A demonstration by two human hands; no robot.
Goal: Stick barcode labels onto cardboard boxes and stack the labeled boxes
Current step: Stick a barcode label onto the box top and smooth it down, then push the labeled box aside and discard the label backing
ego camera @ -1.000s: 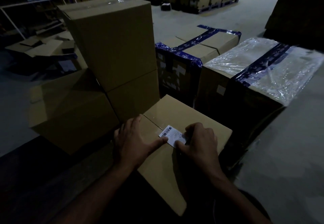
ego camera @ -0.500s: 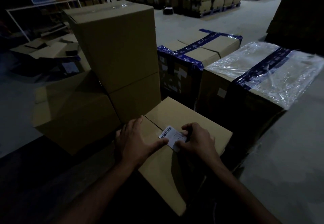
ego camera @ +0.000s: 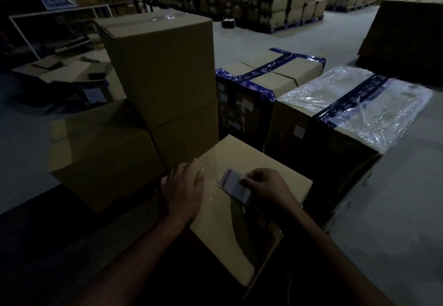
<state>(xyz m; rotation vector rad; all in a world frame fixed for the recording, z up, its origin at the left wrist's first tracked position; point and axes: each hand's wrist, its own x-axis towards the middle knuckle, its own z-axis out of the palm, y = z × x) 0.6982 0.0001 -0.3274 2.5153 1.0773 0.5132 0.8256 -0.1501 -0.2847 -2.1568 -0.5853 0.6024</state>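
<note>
Two hands on plain brown cardboard box (ego camera: 230, 229). Left hand (ego camera: 183, 193) flat, fingers straight, at far left corner. Right hand (ego camera: 266, 187) pinching white barcode label (ego camera: 233, 184) near far edge.

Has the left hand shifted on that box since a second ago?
Yes. The left hand has slid left, away from the barcode label, its thumb no longer touching it; it rests flat by the box seam.

Barcode label (ego camera: 233, 184): motion-blurred, print unreadable, right end hidden under fingers of right hand (ego camera: 266, 187). Cardboard box (ego camera: 242, 212): near-left corner covered by left hand (ego camera: 183, 192), lower side lost in shadow. Both forearms: cut off at bottom edge. Far pallet stacks (ego camera: 282, 1): markings too small to read.
</note>
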